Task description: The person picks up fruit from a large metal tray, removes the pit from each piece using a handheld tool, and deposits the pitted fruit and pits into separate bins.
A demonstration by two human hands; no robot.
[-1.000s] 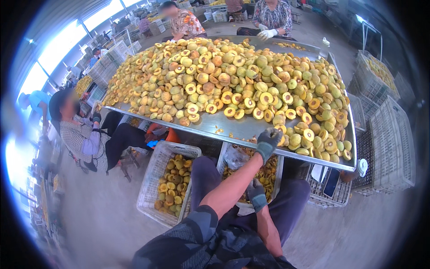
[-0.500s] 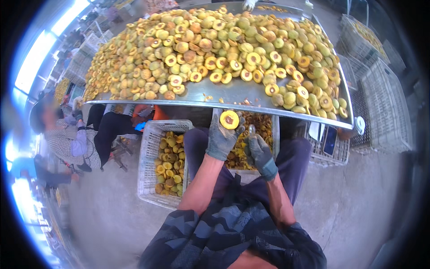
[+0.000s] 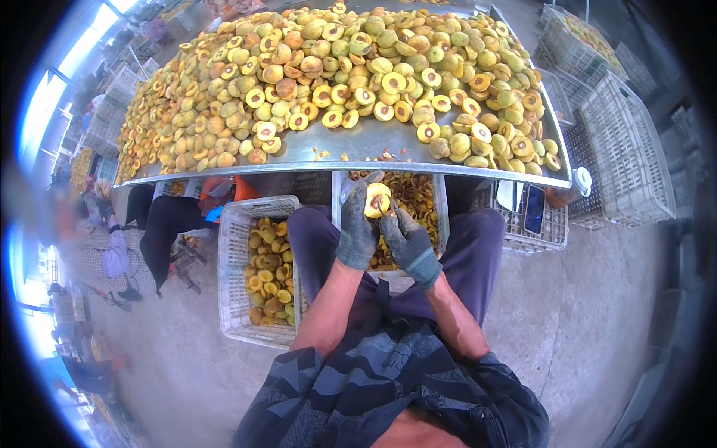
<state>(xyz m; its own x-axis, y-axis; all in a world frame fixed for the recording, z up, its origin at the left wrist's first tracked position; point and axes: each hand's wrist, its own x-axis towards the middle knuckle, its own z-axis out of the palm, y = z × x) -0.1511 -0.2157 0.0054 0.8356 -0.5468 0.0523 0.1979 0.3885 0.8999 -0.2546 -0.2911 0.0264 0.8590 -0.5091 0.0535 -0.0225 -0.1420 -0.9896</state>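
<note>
My left hand point(image 3: 358, 231), in a grey work glove, is wrapped round a halved yellow peach point(image 3: 378, 200). Its cut face points up, with the dark red-brown centre showing. Against that centre my gloved right hand point(image 3: 408, 240) works with closed fingers. They grip a small metal pitting spoon, now mostly hidden by the fingers and the fruit. Both hands are together between my knees, just short of the metal table's front edge point(image 3: 351, 166). Below them stands a crate point(image 3: 444, 216) of yellow-brown scraps.
Halved peaches point(image 3: 299, 82) are heaped on the metal table. A white crate point(image 3: 231, 280) of peach halves stands by my left knee. On a crate at the right lie a phone point(image 3: 534, 210) and a lidded jar point(image 3: 582, 181). Another person point(image 3: 112, 254) sits at the left.
My right hand has moved up and left, bringing the spoon from beside the peach half to its centre. The view has shifted slightly, and the left hand still holds the peach half.
</note>
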